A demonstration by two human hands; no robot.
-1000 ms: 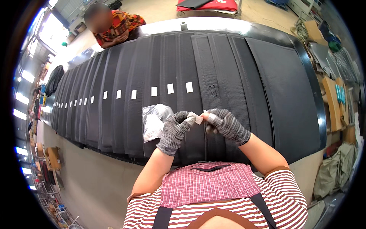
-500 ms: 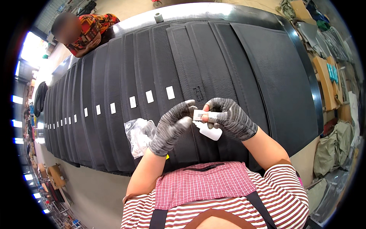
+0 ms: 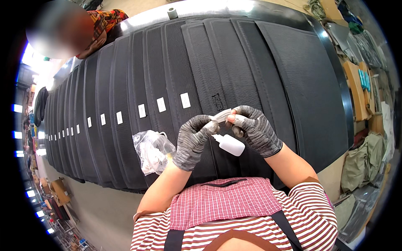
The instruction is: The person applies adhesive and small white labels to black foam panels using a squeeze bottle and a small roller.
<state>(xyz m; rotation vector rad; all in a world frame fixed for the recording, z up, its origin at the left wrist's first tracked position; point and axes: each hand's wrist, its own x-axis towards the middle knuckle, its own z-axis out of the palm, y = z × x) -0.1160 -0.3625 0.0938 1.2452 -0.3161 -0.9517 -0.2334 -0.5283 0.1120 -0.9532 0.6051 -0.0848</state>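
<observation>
Between my two hands is a small white label, slightly bent. My left hand, in a grey knitted glove with bare forearm behind it, pinches the label's left end. My right hand, gloved alike with bare fingertips showing, pinches the other end. Just below the right fingers is a white squeeze bottle, its nozzle pointing up and left; whether the hand touches it I cannot tell. Beneath both hands lie overlapping black ribbed mats. Several of them bear a white label, in a row running left.
A clear plastic bag with white contents lies left of my left forearm. A roll of tape stands on the metal table edge at the back. Another person leans at the far left. Cardboard and folded cloth are at the right.
My left hand has moved right and its fingers have closed on the label, which is now tilted and bent. The other person has leaned further left.
</observation>
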